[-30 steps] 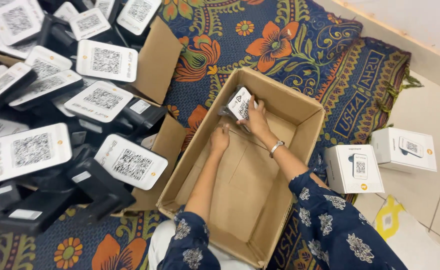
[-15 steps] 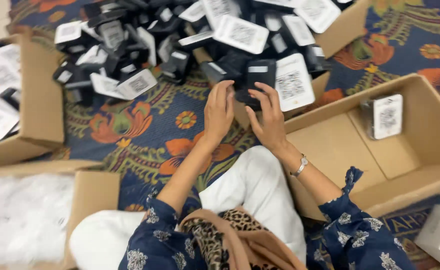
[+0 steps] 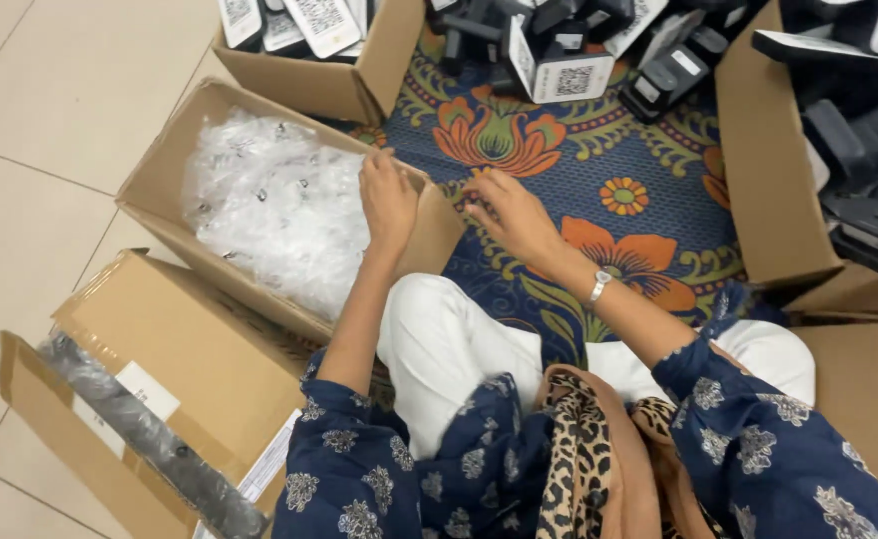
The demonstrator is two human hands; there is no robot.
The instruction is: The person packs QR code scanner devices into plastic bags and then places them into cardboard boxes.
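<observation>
Near: lap of the seated person, white trousers (image 3: 449, 349), dark blue flowered sleeves (image 3: 758, 439) and a leopard-print scarf (image 3: 579, 449).

Near left: a long cardboard box (image 3: 159, 369) lying on the tiled floor (image 3: 49, 130), one end open, dark wrapped goods showing inside.

Middle: left hand (image 3: 387, 196), palm down, fingers loosely together, resting on the near rim of an open cardboard box of clear plastic bags (image 3: 269, 220). The fingertips lie at the edge of the bags; whether any bag is pinched cannot be told. The box's long axis runs from upper left to lower right, and the bags lie to the left of the hand and slightly beyond it.

Middle: right hand (image 3: 504, 212), a watch (image 3: 599, 286) on its wrist, fingers lightly curled and lowered to the patterned blue rug (image 3: 598, 190) just right of the box corner. It appears to hold nothing, though the fingertips are partly hidden. It stands apart from the bags, with the box wall between. The left hand is the nearer of the two to the bags.

Far: another box (image 3: 329, 70) of white-faced devices; a heap of black stands with white code cards (image 3: 569, 60) on the rug.

Far right: a large box (image 3: 758, 190) holding more black devices.
</observation>
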